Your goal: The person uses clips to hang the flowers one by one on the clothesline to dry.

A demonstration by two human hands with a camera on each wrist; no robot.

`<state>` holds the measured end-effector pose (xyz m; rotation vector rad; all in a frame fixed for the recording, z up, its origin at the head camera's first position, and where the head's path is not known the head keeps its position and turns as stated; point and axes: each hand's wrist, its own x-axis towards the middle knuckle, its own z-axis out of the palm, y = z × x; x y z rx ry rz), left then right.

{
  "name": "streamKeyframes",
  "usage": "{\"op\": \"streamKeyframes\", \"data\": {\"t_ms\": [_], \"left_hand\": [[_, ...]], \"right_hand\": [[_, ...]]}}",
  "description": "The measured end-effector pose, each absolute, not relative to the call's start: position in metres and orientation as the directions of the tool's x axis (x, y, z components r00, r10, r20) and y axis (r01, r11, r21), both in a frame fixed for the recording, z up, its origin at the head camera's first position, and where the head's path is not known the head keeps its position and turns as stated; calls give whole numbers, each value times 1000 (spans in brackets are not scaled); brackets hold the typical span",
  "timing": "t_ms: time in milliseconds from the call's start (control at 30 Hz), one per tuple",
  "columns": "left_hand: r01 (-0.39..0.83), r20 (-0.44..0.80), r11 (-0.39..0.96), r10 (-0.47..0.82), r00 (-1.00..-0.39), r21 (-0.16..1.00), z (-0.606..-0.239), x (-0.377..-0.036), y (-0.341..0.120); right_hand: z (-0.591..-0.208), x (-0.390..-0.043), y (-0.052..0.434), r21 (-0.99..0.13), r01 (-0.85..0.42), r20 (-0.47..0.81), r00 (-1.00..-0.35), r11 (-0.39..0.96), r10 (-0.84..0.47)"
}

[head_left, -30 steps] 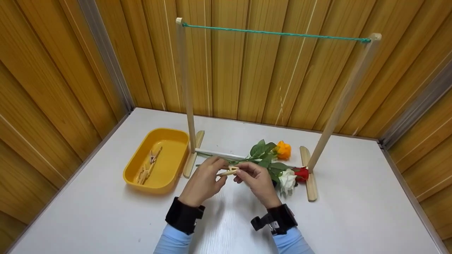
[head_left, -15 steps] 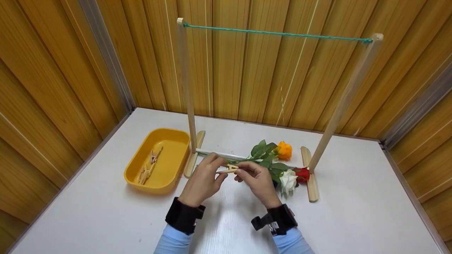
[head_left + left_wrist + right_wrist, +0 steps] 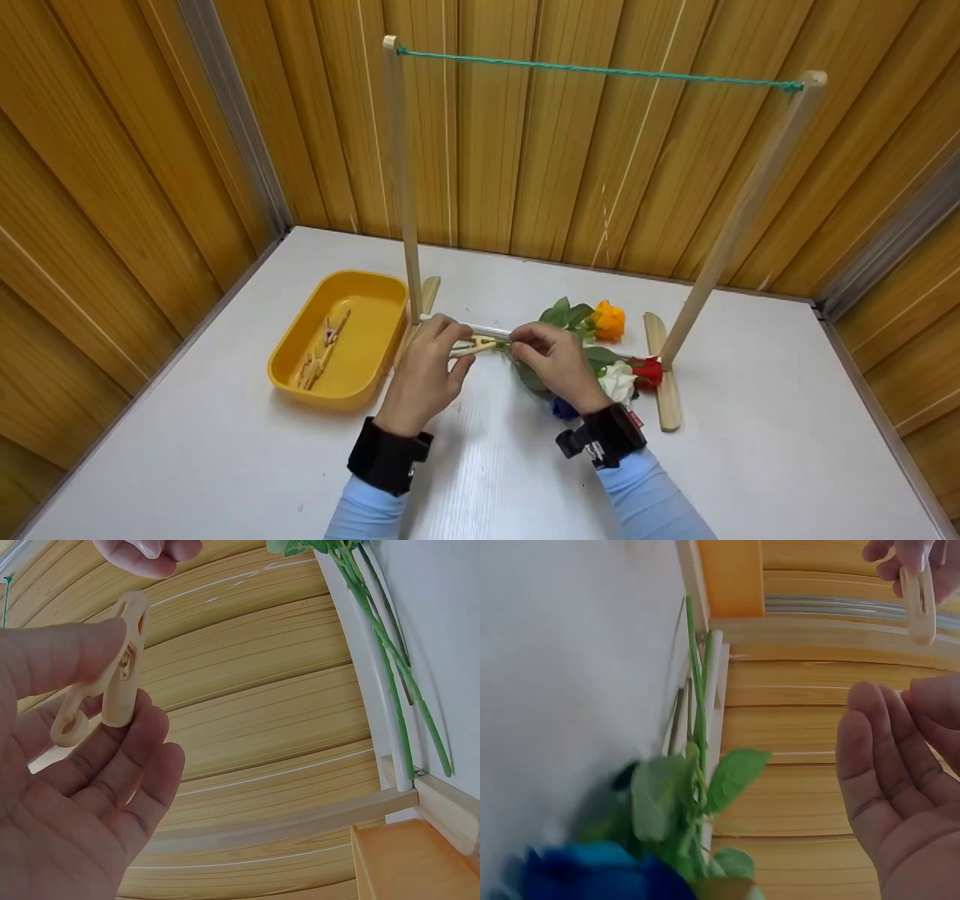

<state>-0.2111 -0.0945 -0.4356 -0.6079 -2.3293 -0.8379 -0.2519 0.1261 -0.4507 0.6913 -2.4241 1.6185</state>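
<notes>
Pinching the peg (image 3: pixel 481 344), your left hand (image 3: pixel 426 367) holds it above the middle of the worktop (image 3: pixel 480 472), thumb on one side and fingers on the other. The tip points toward your right hand (image 3: pixel 559 365), which is free, its fingers loosely bent just beside the peg but apart from it. Near the worktop's left edge sits the tray (image 3: pixel 369 330), with other pegs (image 3: pixel 330 332) in it. Toward the back edge stands the rack (image 3: pixel 406 187), a green cord (image 3: pixel 600 70) tied between its posts. The orange rose (image 3: pixel 609 320) lies nearest that edge; the white rose (image 3: pixel 617 383) and red rose (image 3: pixel 646 373) lie by the right post, and the blue rose (image 3: pixel 564 409) is partly hidden by your right hand.
</notes>
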Motion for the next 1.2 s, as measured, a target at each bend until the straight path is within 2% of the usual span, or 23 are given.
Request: {"op": "streamKeyframes", "data": {"t_ms": [267, 500, 700, 867, 1200], "left_hand": [[576, 656, 693, 196, -729, 434, -433, -210, -97], [572, 658, 697, 191, -729, 432, -432, -210, -98], [557, 647, 706, 183, -740, 438, -432, -211, -98], [557, 645, 709, 187, -741, 434, -433, -211, -98], [564, 658, 712, 191, -728, 418, -434, -212, -99]], "right_hand": [[-438, -276, 124, -606, -574, 388, -817, 550, -426], [-444, -296, 115, -394, -599, 266, -800, 697, -538], [-457, -308, 104, -238, -611, 189, -792, 755, -581], [-469, -314, 99, -170, -603, 168, -797, 780, -580], [-474, -318, 95, -86, -605, 203, -788, 791, -581]]}}
